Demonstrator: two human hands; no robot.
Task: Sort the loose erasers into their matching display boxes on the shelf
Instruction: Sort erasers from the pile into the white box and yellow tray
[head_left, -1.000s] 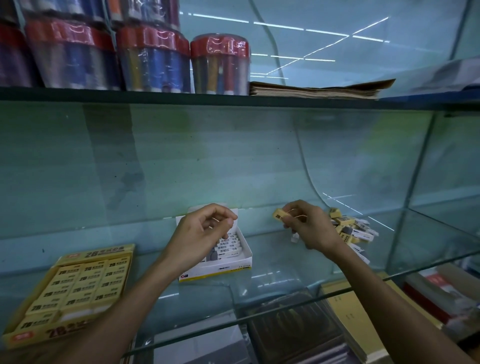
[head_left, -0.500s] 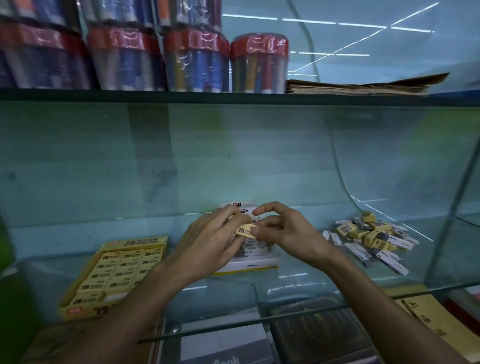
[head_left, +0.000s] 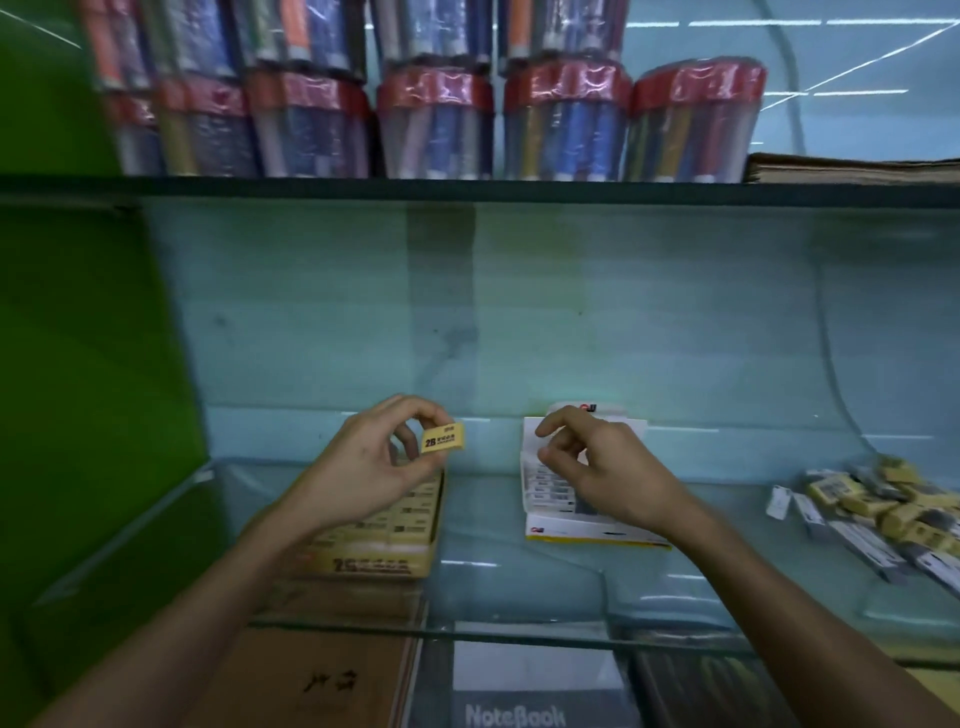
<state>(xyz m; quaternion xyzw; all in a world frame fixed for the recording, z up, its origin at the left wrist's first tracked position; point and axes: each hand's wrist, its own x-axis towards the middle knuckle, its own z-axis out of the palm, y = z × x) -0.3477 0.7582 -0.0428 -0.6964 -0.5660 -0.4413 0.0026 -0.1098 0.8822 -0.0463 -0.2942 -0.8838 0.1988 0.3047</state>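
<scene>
My left hand (head_left: 363, 462) pinches a small yellow 2B eraser (head_left: 442, 437) above the yellow 2B display box (head_left: 384, 556), which is packed with matching erasers. My right hand (head_left: 597, 467) hovers over the white display box (head_left: 576, 532) with its fingers loosely curled and nothing in them. That box holds white-sleeved erasers. A pile of loose yellow and white erasers (head_left: 883, 514) lies on the glass shelf at the right.
The glass shelf (head_left: 519, 587) has a front edge near my forearms. Notebooks (head_left: 514, 712) lie on the level below. Tubs of pens (head_left: 436, 124) stand on the upper shelf. A green panel (head_left: 88, 389) closes the left side.
The yellow eraser passed from my right hand to my left hand. My left hand carried it left over the yellow box. The view swung left.
</scene>
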